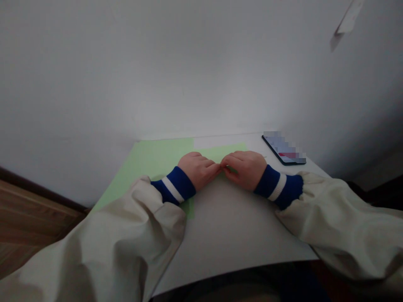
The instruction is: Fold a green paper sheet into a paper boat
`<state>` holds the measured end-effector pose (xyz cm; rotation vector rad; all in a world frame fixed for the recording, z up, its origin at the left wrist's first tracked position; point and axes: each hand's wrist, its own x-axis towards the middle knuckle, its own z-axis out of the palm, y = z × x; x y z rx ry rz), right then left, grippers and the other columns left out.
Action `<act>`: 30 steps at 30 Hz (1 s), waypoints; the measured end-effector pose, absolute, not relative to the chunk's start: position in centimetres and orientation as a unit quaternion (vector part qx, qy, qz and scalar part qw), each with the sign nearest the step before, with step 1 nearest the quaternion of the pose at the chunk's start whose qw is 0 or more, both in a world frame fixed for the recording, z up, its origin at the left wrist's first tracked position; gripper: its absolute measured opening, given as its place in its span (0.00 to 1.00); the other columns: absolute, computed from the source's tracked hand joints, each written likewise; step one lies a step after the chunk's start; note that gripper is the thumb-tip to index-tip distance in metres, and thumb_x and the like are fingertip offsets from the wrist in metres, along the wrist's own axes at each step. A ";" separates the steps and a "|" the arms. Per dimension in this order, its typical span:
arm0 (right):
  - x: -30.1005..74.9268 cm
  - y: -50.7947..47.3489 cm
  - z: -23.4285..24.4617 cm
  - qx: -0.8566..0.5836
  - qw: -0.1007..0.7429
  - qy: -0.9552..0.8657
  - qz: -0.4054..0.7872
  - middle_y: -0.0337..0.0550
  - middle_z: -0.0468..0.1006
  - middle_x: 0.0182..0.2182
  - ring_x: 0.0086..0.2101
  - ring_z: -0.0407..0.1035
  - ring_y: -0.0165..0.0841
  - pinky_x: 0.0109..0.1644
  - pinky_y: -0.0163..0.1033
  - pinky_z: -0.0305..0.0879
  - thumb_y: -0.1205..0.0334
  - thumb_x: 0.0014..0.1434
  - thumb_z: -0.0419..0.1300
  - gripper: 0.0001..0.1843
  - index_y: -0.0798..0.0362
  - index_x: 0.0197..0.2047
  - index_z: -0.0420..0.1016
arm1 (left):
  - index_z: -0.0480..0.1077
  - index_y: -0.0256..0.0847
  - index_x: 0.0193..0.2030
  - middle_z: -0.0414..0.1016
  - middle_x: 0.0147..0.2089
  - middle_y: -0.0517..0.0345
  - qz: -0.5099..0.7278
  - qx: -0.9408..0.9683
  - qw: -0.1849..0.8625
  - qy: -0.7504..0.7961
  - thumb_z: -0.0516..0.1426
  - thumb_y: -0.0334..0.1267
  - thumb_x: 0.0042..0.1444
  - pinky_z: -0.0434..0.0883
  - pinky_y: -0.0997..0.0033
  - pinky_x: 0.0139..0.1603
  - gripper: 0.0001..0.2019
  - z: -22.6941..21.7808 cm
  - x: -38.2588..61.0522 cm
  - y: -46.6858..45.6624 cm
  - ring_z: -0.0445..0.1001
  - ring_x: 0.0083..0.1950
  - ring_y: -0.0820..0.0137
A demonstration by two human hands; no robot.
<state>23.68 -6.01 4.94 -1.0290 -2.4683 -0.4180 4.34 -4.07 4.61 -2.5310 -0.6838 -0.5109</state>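
My left hand (199,168) and my right hand (244,167) rest knuckles-up on a white table (226,226), fingertips meeting at the middle. Both have their fingers curled and pinched together over a light green sheet of paper (147,161). A smaller green sheet or folded piece (220,152) lies just behind the hands, and both hands appear to pinch its near edge. Cream sleeves with blue and white striped cuffs cover both wrists.
A dark phone (284,149) with a lit screen lies at the table's back right, near my right hand. A white wall rises right behind the table. Wooden flooring shows at the left, and a dark edge runs along the table's front.
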 end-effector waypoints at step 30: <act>26.2 -5.4 5.2 -0.514 0.067 -0.845 -0.133 0.42 0.75 0.29 0.31 0.67 0.33 0.28 0.36 0.47 0.62 0.52 0.50 0.06 0.51 0.30 0.68 | 0.70 0.51 0.44 0.78 0.41 0.66 -0.228 -0.880 0.288 -0.301 0.51 0.35 0.61 0.61 0.60 0.43 0.09 3.9 2.6 -3.9 0.71 0.46 0.67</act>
